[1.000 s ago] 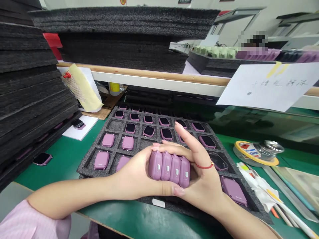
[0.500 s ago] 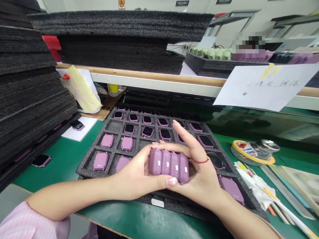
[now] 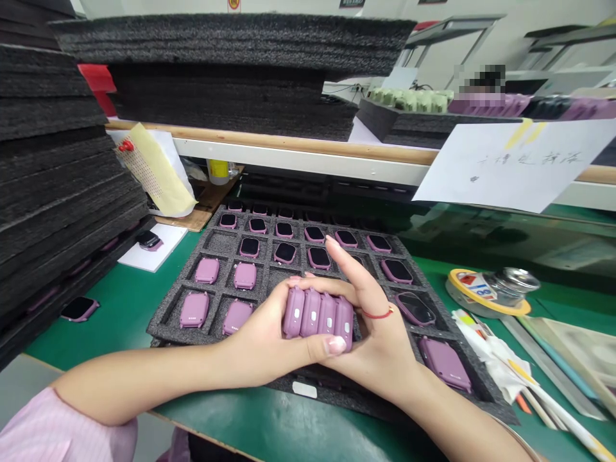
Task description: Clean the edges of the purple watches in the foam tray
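Note:
Between my left hand [image 3: 264, 340] and my right hand [image 3: 378, 327], I hold several pink smartwatch bodies [image 3: 317, 314] pressed side by side in a row, their backs upward. My left fingers and thumb wrap the row's near end and front. My right palm and fingers press its other end, with the index finger raised. Both hands are just above a black foam tray [image 3: 163, 330]. Its cells hold pink watches, some showing dark screens [image 3: 285, 252] and others their backs [image 3: 194, 310]. The watches' undersides are hidden.
Tall black foam stacks [image 3: 62, 167] rise at the left and behind the tray, above a green work mat [image 3: 96, 333]. A loose watch [image 3: 79, 308] lies on the mat. On the right are a tape roll [image 3: 481, 289] and a handwritten paper sign [image 3: 510, 163].
My hands have carried the row of watches slightly left and away from me over the tray. The hold on the row looks unchanged.

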Demonstrator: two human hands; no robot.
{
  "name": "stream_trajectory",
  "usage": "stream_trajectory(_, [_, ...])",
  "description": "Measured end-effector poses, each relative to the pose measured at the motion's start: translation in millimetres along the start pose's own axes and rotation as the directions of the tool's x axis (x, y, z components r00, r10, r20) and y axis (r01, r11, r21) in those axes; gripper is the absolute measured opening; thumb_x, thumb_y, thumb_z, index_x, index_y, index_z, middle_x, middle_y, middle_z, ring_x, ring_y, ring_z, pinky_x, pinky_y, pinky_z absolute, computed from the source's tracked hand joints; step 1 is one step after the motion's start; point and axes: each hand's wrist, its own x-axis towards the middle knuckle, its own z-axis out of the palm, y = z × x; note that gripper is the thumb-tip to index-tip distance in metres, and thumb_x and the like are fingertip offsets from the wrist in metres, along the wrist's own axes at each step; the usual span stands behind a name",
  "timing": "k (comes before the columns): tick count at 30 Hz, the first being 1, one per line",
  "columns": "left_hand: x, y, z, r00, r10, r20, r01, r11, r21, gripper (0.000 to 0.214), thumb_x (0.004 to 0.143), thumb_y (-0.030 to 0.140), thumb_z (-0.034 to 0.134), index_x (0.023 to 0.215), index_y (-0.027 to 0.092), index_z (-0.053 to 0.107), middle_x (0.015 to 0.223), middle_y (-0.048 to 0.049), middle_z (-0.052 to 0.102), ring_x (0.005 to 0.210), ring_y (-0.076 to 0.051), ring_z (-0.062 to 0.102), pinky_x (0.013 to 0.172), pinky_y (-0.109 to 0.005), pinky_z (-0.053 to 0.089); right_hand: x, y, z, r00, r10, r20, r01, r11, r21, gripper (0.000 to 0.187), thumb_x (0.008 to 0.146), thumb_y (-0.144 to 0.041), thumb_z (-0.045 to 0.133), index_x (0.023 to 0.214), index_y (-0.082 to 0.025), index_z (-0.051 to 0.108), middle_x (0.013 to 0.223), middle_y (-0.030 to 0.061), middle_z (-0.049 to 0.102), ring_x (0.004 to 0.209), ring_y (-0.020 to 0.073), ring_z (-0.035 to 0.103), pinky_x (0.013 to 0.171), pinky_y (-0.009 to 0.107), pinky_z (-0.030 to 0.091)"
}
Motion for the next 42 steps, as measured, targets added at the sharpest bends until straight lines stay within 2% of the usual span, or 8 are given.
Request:
stream_trajectory(9, [-2.8,-2.8,2.0,0.997,0.07,-0.04,-0.069,0.997,0.03,0.047,0.082,0.031,0.076,0.118,0.02,0.047,0.127,-0.0104,0.058,0.121,-0.027,0.058,0.102,-0.044,0.049,0.2,-1.4,2.9,0.993,-0.112,0.028,0.114,0.991,-0.077,0.097,0.083,-0.023,0.079,0.16,-0.033,0.021,0.134,0.0074,0.068,0.117,0.0259,0.07,0.11,0.046,0.055])
stream_trajectory(15, [0.3,-4.1,3.7,0.989,0.088,-0.121,-0.08,0.994,0.074,0.045,0.072,0.028,0.082,0.103,0.02,0.05,0.107,-0.0056,0.062,0.106,-0.025,0.063,0.096,-0.042,0.051,-1.5,-0.3,5.6,0.987,-0.146,0.07,0.156,0.974,-0.166,0.095,0.087,-0.016,0.071,0.162,-0.031,0.015,0.132,0.0088,0.069,0.12,0.0264,0.068,0.104,0.047,0.059])
stream_trajectory(19, [0.0,-5.2,2.8,0.988,0.107,-0.111,-0.099,0.993,0.07,0.041,0.074,0.027,0.08,0.103,0.02,0.051,0.107,-0.0053,0.063,0.106,-0.025,0.064,0.097,-0.043,0.051,-1.6,0.8,5.8,0.985,-0.154,0.075,0.166,0.97,-0.178,0.095,0.088,-0.019,0.071,0.162,-0.033,0.014,0.137,0.0084,0.066,0.118,0.0262,0.069,0.104,0.045,0.059])
stream_trajectory(23, [-4.0,-4.3,1.2,0.993,0.074,-0.095,-0.07,0.997,0.044,0.042,0.081,0.027,0.074,0.116,0.02,0.052,0.117,-0.0073,0.063,0.116,-0.027,0.061,0.103,-0.044,0.047,-0.6,1.0,5.0,0.986,-0.153,0.069,0.161,0.975,-0.15,0.099,0.084,-0.018,0.075,0.162,-0.032,0.016,0.129,0.0064,0.071,0.118,0.0259,0.07,0.106,0.045,0.057])
stream_trajectory(28, [-5.6,-2.2,1.3,0.995,0.05,-0.081,-0.046,0.997,0.056,0.038,0.085,0.026,0.068,0.118,0.018,0.05,0.121,-0.0092,0.061,0.118,-0.027,0.06,0.103,-0.043,0.047,-1.2,2.3,4.3,0.987,-0.155,0.051,0.16,0.981,-0.11,0.1,0.082,-0.017,0.078,0.161,-0.03,0.018,0.145,0.0121,0.06,0.116,0.0281,0.071,0.108,0.049,0.055])
stream_trajectory(34, [-5.5,-0.9,0.2,0.993,0.085,-0.076,-0.081,0.995,0.061,0.032,0.088,0.032,0.063,0.115,0.019,0.052,0.117,-0.0086,0.061,0.117,-0.027,0.057,0.105,-0.044,0.045,0.5,0.2,3.3,0.99,-0.137,0.039,0.14,0.986,-0.086,0.102,0.08,-0.018,0.079,0.161,-0.03,0.019,0.121,0.006,0.074,0.114,0.0268,0.072,0.11,0.048,0.054])
stream_trajectory(38, [-6.6,-2.4,-1.5,0.993,0.107,-0.053,-0.103,0.992,0.076,0.03,0.091,0.031,0.059,0.118,0.019,0.051,0.12,-0.0092,0.061,0.119,-0.027,0.056,0.108,-0.044,0.042,1.9,-0.6,2.3,0.988,-0.144,0.046,0.148,0.985,-0.094,0.102,0.08,-0.018,0.079,0.161,-0.03,0.018,0.122,0.0066,0.074,0.111,0.0277,0.073,0.11,0.05,0.053])
stream_trajectory(42, [-6.6,-6.9,-2.9,0.996,0.094,-0.003,-0.094,0.994,-0.055,0.04,0.091,0.04,0.061,0.124,0.02,0.05,0.133,-0.0099,0.057,0.128,-0.029,0.052,0.109,-0.044,0.043,0.7,1.5,0.2,0.985,-0.163,0.058,0.168,0.98,-0.103,0.101,0.081,-0.02,0.078,0.161,-0.029,0.017,0.131,0.0095,0.069,0.113,0.0285,0.072,0.11,0.051,0.052])
